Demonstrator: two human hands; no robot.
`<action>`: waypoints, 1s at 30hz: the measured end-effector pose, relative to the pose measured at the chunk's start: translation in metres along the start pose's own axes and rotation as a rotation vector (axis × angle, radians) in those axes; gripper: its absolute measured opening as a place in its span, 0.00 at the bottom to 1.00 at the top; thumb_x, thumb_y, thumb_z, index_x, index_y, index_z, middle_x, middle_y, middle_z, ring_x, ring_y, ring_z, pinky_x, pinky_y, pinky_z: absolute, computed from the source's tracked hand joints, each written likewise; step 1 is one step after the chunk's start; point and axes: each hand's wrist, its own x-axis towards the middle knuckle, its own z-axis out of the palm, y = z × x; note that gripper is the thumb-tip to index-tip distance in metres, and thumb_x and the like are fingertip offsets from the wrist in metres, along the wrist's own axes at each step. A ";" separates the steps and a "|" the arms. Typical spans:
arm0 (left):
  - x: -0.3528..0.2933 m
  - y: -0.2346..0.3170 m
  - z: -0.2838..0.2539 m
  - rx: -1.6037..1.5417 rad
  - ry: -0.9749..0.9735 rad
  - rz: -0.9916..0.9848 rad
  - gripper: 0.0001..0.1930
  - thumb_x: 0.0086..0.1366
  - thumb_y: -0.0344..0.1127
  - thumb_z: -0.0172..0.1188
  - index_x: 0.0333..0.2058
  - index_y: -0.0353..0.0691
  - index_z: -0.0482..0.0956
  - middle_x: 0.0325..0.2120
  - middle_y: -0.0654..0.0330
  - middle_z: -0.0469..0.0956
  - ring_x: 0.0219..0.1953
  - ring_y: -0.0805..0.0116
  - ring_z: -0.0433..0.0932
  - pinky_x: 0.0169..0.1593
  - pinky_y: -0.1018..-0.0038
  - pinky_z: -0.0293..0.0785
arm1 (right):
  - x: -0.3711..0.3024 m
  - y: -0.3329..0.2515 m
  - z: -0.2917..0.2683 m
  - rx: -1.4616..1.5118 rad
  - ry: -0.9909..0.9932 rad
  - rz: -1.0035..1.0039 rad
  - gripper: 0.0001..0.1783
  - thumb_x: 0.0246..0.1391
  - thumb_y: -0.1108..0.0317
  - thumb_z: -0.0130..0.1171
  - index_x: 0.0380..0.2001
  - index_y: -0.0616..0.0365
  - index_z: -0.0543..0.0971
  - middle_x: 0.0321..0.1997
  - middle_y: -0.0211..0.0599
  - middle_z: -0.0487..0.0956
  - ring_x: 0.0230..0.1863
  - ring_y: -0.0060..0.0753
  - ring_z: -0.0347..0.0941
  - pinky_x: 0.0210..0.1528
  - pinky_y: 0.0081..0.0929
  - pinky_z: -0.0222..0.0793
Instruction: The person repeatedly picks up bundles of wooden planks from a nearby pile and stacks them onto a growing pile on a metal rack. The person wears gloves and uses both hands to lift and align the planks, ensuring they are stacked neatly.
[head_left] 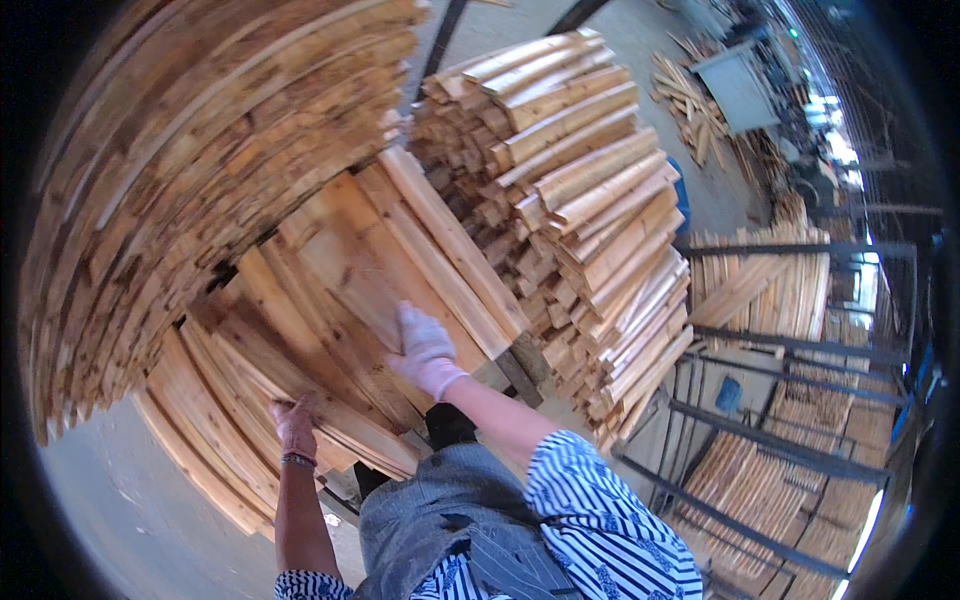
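Before me lies a layer of light wooden planks point(440, 255), side by side and partly overlapping. My left hand point(295, 430), with a band at the wrist, is closed at the near edge of a wooden plank point(345, 425) lying slantwise over the others. My right hand point(428, 355), in a pale glove, has its thumb and fingers around the near end of another wooden plank point(368, 298). Motion smears this plank, so its far end is hard to make out.
A tall stack of boards point(230, 130) rises beyond the planks at left. Another pile of short boards point(590, 200) stands at right. Further right are dark metal frames point(760, 435) and more stacked wood point(745, 480). Scrap sticks point(690, 105) lie near a grey bin point(738, 88).
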 end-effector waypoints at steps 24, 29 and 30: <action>0.021 -0.014 -0.015 0.286 0.088 -0.025 0.17 0.60 0.27 0.55 0.48 0.35 0.66 0.36 0.54 0.74 0.35 0.66 0.74 0.36 0.68 0.75 | -0.013 0.282 0.143 1.235 0.242 0.673 0.22 0.65 0.56 0.56 0.55 0.58 0.73 0.51 0.39 0.78 0.53 0.39 0.75 0.54 0.46 0.73; 0.000 0.007 -0.003 0.259 0.085 -0.104 0.20 0.58 0.30 0.59 0.49 0.34 0.66 0.37 0.53 0.74 0.37 0.67 0.74 0.38 0.71 0.74 | -0.026 0.247 0.105 1.607 0.217 0.709 0.25 0.64 0.56 0.57 0.58 0.60 0.70 0.53 0.40 0.77 0.54 0.42 0.74 0.55 0.49 0.72; -0.003 0.012 -0.002 0.228 0.063 -0.112 0.20 0.58 0.29 0.59 0.49 0.34 0.66 0.38 0.53 0.74 0.38 0.66 0.75 0.39 0.71 0.75 | -0.023 0.242 0.102 1.632 0.264 0.693 0.25 0.64 0.55 0.57 0.57 0.60 0.70 0.52 0.40 0.77 0.53 0.42 0.74 0.54 0.48 0.73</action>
